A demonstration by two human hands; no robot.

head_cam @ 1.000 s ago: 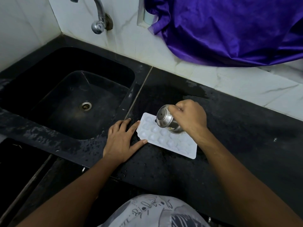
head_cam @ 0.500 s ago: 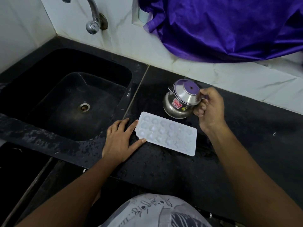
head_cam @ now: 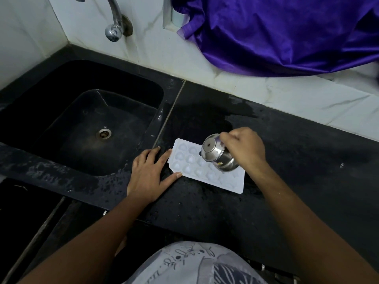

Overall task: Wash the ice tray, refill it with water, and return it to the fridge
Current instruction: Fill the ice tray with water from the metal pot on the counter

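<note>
A white ice tray with rounded cells lies flat on the wet black counter, just right of the sink. My left hand rests flat on the counter, thumb and fingertips touching the tray's left end. My right hand grips a small steel pot and holds it tipped on its side over the middle of the tray, its base facing the camera. The pot hides the cells beneath it.
A black sink with a drain lies to the left. A chrome tap juts from the white tiled wall above it. Purple cloth hangs at the back right. Water drops cover the counter's front.
Half a second ago my right hand held the pot upright behind the tray. It is now tilted back over the tray's cells. My left hand has stayed in place.
</note>
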